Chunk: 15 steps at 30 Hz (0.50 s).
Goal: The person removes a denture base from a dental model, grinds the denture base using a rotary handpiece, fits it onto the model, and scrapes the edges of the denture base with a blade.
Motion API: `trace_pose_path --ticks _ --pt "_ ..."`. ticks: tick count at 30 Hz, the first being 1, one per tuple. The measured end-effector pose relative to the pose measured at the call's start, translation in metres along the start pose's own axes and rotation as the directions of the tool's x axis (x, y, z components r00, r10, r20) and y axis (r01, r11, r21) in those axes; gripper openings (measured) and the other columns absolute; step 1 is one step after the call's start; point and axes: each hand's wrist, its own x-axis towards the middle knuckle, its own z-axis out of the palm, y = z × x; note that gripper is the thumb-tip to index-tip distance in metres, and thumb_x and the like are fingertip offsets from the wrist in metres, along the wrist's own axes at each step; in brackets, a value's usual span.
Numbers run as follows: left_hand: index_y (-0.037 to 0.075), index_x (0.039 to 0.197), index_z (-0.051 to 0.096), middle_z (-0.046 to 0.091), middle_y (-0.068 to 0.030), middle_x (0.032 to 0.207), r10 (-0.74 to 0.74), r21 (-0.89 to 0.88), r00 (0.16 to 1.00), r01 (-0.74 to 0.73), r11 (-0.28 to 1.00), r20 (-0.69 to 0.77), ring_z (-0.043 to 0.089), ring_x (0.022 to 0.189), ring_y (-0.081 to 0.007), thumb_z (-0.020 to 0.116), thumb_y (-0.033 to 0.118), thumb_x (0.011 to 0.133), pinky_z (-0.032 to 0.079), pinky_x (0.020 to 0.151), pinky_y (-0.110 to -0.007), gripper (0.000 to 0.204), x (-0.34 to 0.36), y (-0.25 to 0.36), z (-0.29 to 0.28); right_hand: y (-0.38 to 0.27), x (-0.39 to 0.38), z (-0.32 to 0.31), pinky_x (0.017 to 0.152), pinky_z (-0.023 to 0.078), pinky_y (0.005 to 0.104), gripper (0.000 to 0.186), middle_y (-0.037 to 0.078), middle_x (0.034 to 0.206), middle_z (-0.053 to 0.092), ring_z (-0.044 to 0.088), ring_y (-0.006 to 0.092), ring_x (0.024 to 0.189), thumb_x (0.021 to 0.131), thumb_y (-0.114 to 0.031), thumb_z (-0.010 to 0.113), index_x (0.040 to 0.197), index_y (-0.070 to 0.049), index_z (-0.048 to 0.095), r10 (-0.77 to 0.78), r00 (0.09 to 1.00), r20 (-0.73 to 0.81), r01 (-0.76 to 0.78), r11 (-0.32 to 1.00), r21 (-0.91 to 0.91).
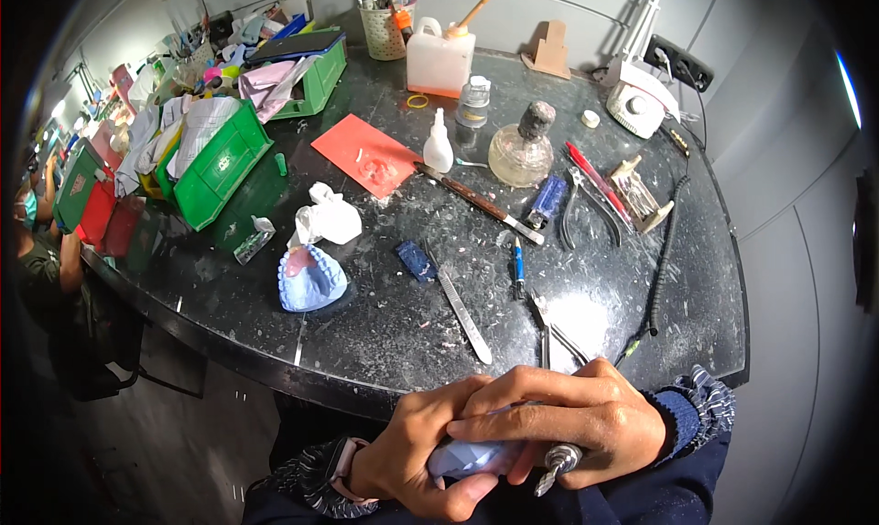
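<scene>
Close to my body, beyond the bench's front edge, my left hand (412,443) is wrapped round a blue plaster dental model (469,459). My right hand (572,411) grips a metal rotary handpiece (562,456), whose twisted bur points down and toward me. The fingers of my right hand also reach over the top of the model. Most of the model and the handpiece's body are hidden by my fingers. Pliers (549,328) lie just past my right hand. Another blue dental model (311,280) with a pink palate plate rests farther left on the bench.
A scalpel (462,310), a wax knife (481,200), wire pliers (586,205) and a glass spirit burner (522,150) lie or stand on the dark bench (385,333). Green bins (220,163) fill the left. A coiled black cable (661,278) runs along the right. Someone sits far left.
</scene>
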Motion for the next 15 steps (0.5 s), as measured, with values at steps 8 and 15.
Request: trace_pose_path --ticks 8,15 --pt "-0.008 0.101 0.048 0.056 -0.0164 0.087 -0.023 0.054 1.0 0.022 0.998 0.019 0.061 0.073 -0.0259 0.059 0.02 0.065 0.049 0.061 -0.032 0.046 0.008 0.0 0.0 -0.002 -0.002 0.007 0.052 0.052 0.0226 0.05 0.006 0.106 0.058 0.066 0.0138 0.067 0.058 -0.003 0.067 0.107 -0.005 0.06 0.057 0.996 -0.074 -0.053 0.997 0.048" --pt "-0.009 0.102 0.048 0.056 -0.0167 0.086 -0.024 0.076 1.0 0.022 0.997 0.016 0.061 0.071 -0.026 0.058 0.022 0.064 0.049 0.06 -0.031 0.05 0.013 0.005 -0.002 0.002 -0.003 0.006 0.056 0.053 0.0233 0.053 0.006 0.106 0.058 0.066 0.0139 0.069 0.057 -0.001 0.064 0.109 -0.007 0.059 0.089 0.993 -0.082 -0.082 0.993 0.084"
